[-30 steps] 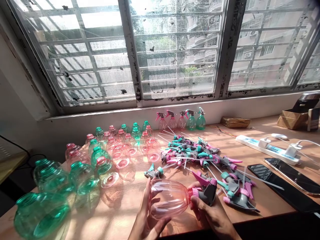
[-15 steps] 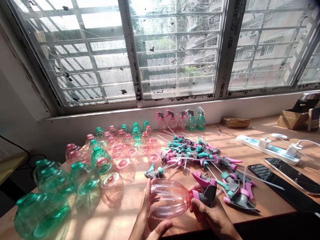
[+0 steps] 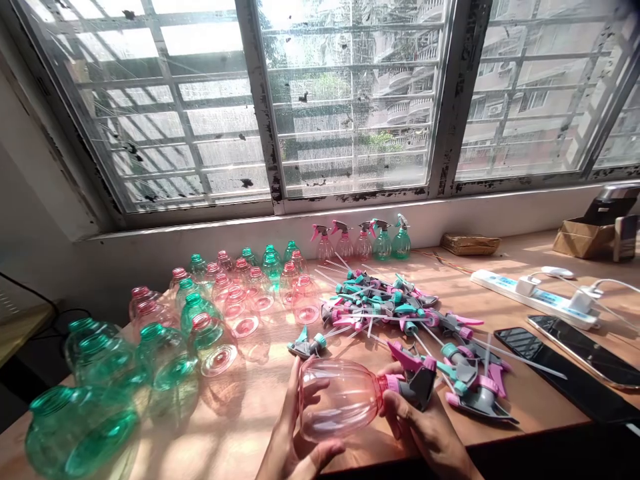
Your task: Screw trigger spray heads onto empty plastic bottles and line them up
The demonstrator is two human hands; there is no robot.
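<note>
A clear pink spray bottle (image 3: pixel 340 399) lies on its side above the near table edge. My left hand (image 3: pixel 295 433) is wrapped round its wide base. My right hand (image 3: pixel 425 433) is closed on the pink collar and grey-pink trigger head (image 3: pixel 413 380) at the bottle's neck. A heap of loose trigger heads (image 3: pixel 400 313) with thin dip tubes lies just behind and to the right. Several bare pink and green bottles (image 3: pixel 200 320) stand to the left.
Several finished spray bottles (image 3: pixel 363 241) line the wall under the window. On the right of the wooden table (image 3: pixel 260 393) lie a white power strip (image 3: pixel 535 297), two phones (image 3: pixel 575 347), a brown packet (image 3: pixel 470 244) and a cardboard box (image 3: pixel 583 237).
The bottle has turned slightly in my hands; my right fingers have shifted on the trigger head's collar. Nothing else has moved.
</note>
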